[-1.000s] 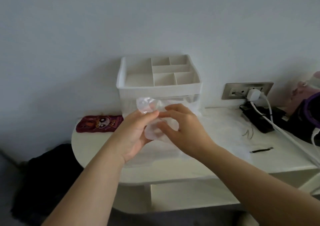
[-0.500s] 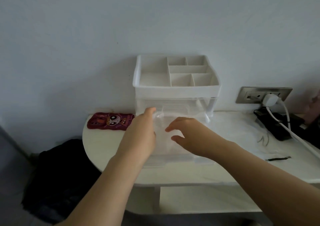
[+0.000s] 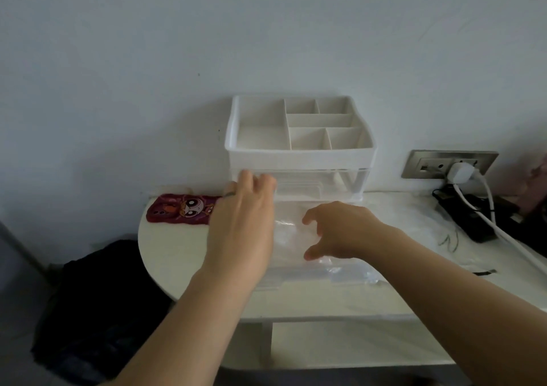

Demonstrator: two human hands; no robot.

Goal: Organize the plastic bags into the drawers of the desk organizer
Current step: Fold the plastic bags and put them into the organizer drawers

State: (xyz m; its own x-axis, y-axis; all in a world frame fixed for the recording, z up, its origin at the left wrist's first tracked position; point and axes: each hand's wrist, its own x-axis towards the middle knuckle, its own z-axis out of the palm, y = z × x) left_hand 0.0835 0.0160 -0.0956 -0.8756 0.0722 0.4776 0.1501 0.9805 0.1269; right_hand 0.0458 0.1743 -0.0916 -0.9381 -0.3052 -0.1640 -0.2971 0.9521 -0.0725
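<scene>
The white desk organizer [image 3: 299, 157] stands against the wall, with open compartments on top. Its clear drawer [image 3: 299, 274] is pulled out toward me over the table. A crumpled clear plastic bag [image 3: 285, 231] lies inside the drawer. My left hand [image 3: 242, 223] reaches forward with straight fingers, its tips at the organizer's left front corner. My right hand [image 3: 340, 231] hovers over the bag in the drawer, fingers loosely bent and spread, gripping nothing that I can see. More clear plastic [image 3: 414, 223] lies flat on the table to the right.
A red cartoon phone case [image 3: 183, 209] lies left of the organizer on the white table [image 3: 165, 255]. At the right sit a wall socket with a white plug [image 3: 457, 172], a white cable and black devices [image 3: 470, 220]. A dark heap [image 3: 97, 302] lies on the floor.
A second ago both hands held the crumpled bag up in front of the organizer. The bag now lies in the pulled-out drawer, and both hands have let go and spread apart.
</scene>
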